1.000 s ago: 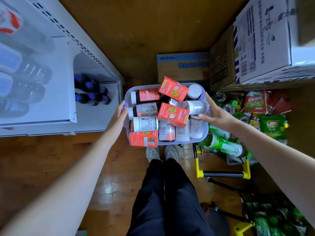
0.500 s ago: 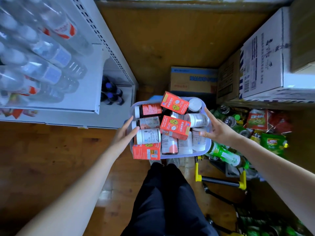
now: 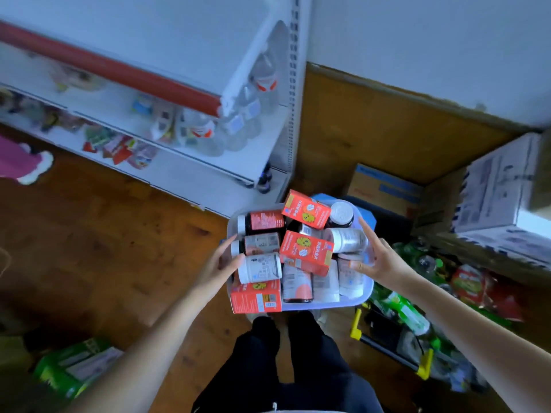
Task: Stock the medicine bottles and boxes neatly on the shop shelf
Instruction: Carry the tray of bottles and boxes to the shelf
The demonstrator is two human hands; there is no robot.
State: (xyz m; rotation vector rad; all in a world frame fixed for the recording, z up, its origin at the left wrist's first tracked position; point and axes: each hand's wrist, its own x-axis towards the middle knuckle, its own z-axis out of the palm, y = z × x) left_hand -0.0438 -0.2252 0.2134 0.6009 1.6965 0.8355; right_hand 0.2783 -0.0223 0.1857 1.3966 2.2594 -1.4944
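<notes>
A pale plastic basket hangs in front of me between my two hands. It is heaped with red medicine boxes and lying bottles, among them a white bottle and a dark bottle with a red label. My left hand presses the basket's left side with straight fingers, its thumb at the rim by the white bottle. My right hand lies flat against the right wall, fingers pointing away from me. The white shop shelf stands to the upper left.
Water bottles and snack packs fill the shelf's lower levels, under a red edge strip. Cardboard boxes and a white carton stand at the right. Green bottles and a yellow-handled frame lie on the floor there.
My view has swung up and left, so more of the shelf's upper levels shows. The basket stays between my hands, and both hands' fingers look straighter than before.
</notes>
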